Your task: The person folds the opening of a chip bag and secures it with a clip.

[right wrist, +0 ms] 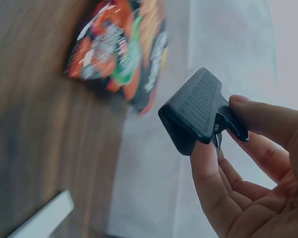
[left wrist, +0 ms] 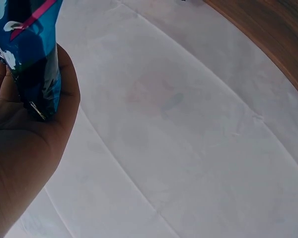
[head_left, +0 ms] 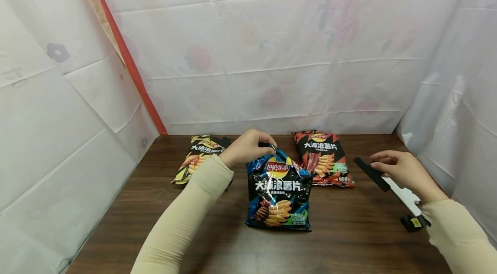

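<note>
My left hand (head_left: 250,144) pinches the gathered top edge of a blue and black potato chip bag (head_left: 278,194), which is upright with its printed front facing me. In the left wrist view, a folded blue end of the chip bag (left wrist: 39,64) sits between the thumb and fingers. To the right, my right hand (head_left: 404,172) holds a black bag clip (head_left: 372,174) beside the bags. The right wrist view shows the clip (right wrist: 193,111) with its ribbed side up, the thumb and fingers on its handles.
A yellow and black chip bag (head_left: 199,153) lies at the back left, partly hidden by my left arm. At the back right lies a red and black chip bag (head_left: 322,157). The brown wooden table (head_left: 341,231) ends against white patterned cloth (head_left: 256,71).
</note>
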### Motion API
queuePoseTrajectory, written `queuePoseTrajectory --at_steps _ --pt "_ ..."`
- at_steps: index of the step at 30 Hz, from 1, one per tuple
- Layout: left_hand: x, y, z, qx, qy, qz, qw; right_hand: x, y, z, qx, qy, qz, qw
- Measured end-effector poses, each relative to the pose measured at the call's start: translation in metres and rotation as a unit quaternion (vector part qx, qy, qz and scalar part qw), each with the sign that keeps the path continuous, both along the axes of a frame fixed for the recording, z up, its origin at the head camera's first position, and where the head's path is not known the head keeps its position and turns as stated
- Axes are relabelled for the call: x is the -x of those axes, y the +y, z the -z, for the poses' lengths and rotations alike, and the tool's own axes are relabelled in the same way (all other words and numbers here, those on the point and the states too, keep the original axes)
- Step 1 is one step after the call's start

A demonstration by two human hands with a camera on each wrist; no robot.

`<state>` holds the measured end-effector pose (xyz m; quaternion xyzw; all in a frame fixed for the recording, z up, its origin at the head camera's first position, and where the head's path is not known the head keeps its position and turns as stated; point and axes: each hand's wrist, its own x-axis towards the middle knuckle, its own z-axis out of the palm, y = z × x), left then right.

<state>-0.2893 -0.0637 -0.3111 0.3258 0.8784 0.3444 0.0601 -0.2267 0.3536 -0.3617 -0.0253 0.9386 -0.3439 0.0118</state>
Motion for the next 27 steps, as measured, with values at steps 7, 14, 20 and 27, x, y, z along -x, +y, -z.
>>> queuePoseTrajectory --at_steps 7,14,20,27 --pt "0.001 0.001 0.001 0.001 0.004 0.003 1.0 0.003 -0.024 -0.02 -0.001 0.015 -0.018 1.0" --pt "0.002 0.002 0.001 0.004 0.011 0.007 0.9999 0.007 -0.043 -0.04 -0.003 0.022 -0.034 0.999" --pt "0.002 0.002 0.001 0.006 0.012 0.007 0.9999 0.011 -0.062 -0.059 -0.017 0.032 -0.059 0.998" --pt "0.001 0.002 0.0 0.003 0.012 0.009 0.9999 0.018 -0.087 -0.071 -0.02 0.046 -0.08 0.996"
